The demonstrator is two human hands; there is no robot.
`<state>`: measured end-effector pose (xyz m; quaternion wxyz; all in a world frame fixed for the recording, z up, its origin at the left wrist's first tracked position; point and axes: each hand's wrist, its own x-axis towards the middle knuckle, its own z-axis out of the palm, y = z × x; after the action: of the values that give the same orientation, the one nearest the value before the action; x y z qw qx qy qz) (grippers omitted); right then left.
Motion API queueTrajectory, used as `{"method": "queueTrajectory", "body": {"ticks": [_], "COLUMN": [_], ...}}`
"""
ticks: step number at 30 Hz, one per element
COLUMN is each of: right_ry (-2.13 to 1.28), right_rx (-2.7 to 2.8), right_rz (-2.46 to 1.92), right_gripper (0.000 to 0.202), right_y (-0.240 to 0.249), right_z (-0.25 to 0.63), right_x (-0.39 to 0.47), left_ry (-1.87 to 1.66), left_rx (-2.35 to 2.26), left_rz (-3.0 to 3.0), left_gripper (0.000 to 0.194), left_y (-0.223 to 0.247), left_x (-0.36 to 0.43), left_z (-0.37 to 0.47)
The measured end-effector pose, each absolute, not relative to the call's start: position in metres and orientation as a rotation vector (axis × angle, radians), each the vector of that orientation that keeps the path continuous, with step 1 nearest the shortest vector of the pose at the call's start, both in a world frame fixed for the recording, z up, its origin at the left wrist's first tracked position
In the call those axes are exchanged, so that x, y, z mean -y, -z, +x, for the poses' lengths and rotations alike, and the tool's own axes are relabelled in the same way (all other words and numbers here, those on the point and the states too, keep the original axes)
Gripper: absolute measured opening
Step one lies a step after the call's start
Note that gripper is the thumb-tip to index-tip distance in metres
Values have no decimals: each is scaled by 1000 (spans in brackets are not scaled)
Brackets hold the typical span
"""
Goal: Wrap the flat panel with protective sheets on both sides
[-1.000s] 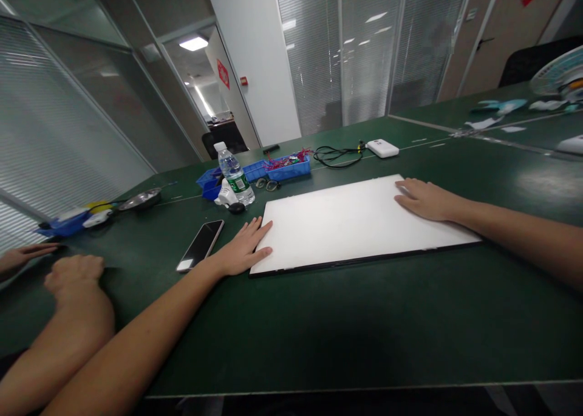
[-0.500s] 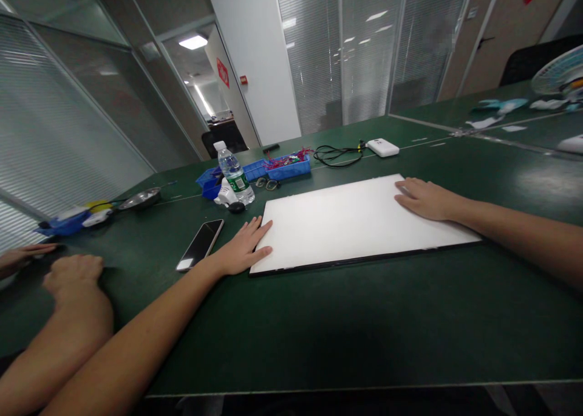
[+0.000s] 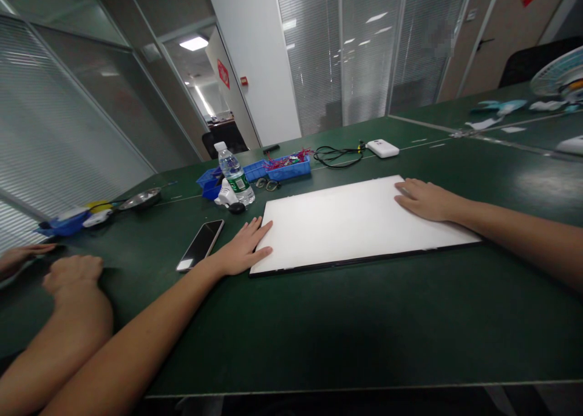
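A flat white board (image 3: pixel 337 225) with a dark edge lies on the green table (image 3: pixel 364 325) in front of me. My left hand (image 3: pixel 243 246) rests at the board's left edge, fingers spread, thumb and forefinger on its white surface. At the other end, my right hand (image 3: pixel 423 198) lies flat on the board's right part, its fingers stretched out. Neither hand is closed round anything. A phone (image 3: pixel 200 245) with a dark screen lies just left of my left hand.
Behind the board stand a water bottle (image 3: pixel 235 176), blue bins (image 3: pixel 289 170) with red wires, a black cable (image 3: pixel 337 158) and a white box (image 3: pixel 382 148). At left, another person's fist (image 3: pixel 75 273) rests near a metal pan (image 3: pixel 142 199). A fan (image 3: pixel 560 73) is far right.
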<state>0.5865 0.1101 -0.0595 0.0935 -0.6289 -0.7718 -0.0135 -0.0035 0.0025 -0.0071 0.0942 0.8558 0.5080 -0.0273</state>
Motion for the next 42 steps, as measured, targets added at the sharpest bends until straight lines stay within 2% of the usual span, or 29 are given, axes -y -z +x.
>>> {"method": "queueTrajectory", "body": {"ticks": [10, 19, 35, 42], "right_ry": [53, 54, 15, -37], "right_rx": [2295, 2299, 2266, 2020], "right_rz": [-1859, -1852, -1874, -2070], "right_gripper": [58, 62, 59, 71], "right_y": [63, 67, 58, 50], "right_z": [589, 593, 584, 578], "right_x": [-114, -117, -108, -97], "left_ry": [73, 86, 68, 78], "left_rx": [-1503, -1524, -1494, -1493], "left_rz": [2558, 2495, 2556, 2537], "left_gripper": [102, 113, 102, 107], "left_y": [7, 4, 7, 7], "left_x": [-2, 0, -2, -2], "left_z": [-3, 1, -5, -2]}}
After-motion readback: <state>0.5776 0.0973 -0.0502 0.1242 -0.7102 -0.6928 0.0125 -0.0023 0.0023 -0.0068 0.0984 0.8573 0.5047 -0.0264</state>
